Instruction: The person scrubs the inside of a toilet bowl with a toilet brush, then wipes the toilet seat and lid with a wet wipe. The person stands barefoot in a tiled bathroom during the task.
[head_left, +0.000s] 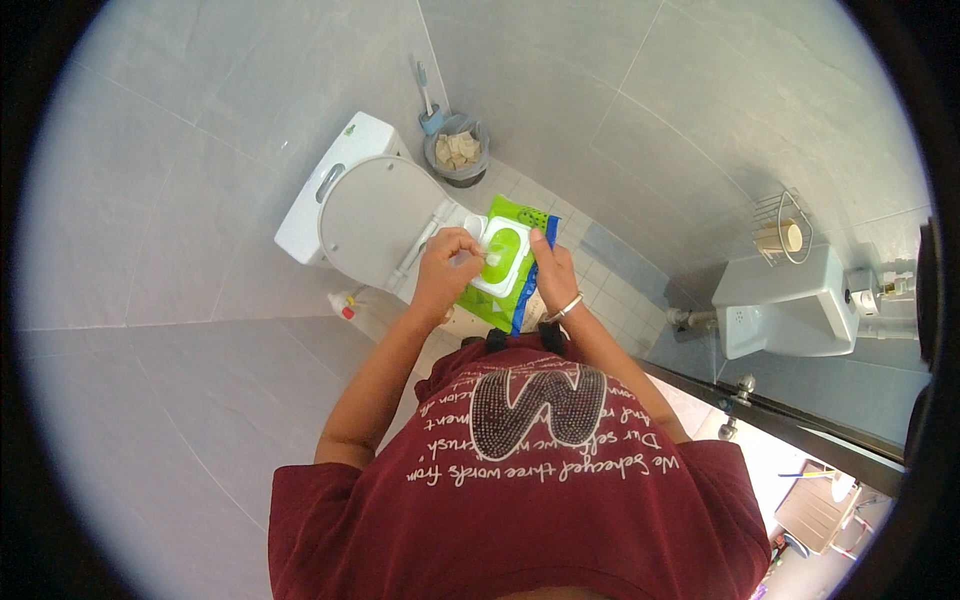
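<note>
My right hand (553, 271), with a bangle on its wrist, grips the blue-edged side of a green wet-wipe pack (480, 301) in front of my waist. The pack's white plastic lid (474, 223) is flipped up, baring the green oval around the opening. At that opening, thumb and forefinger of my left hand (444, 276) pinch the tip of a white wipe (494, 259); most of the wipe is hidden inside the pack. Beyond both hands stands a toilet, its pale seat cover (379, 221) raised against the cistern (367, 129).
A lined waste bin (457, 171) holding crumpled paper stands in the corner beside a blue toilet brush (425, 94). A red-capped bottle (343, 304) is left of the toilet. On the right wall hang a urinal (787, 300) and a wire basket (781, 225). A doorway (750, 442) lies behind, lower right.
</note>
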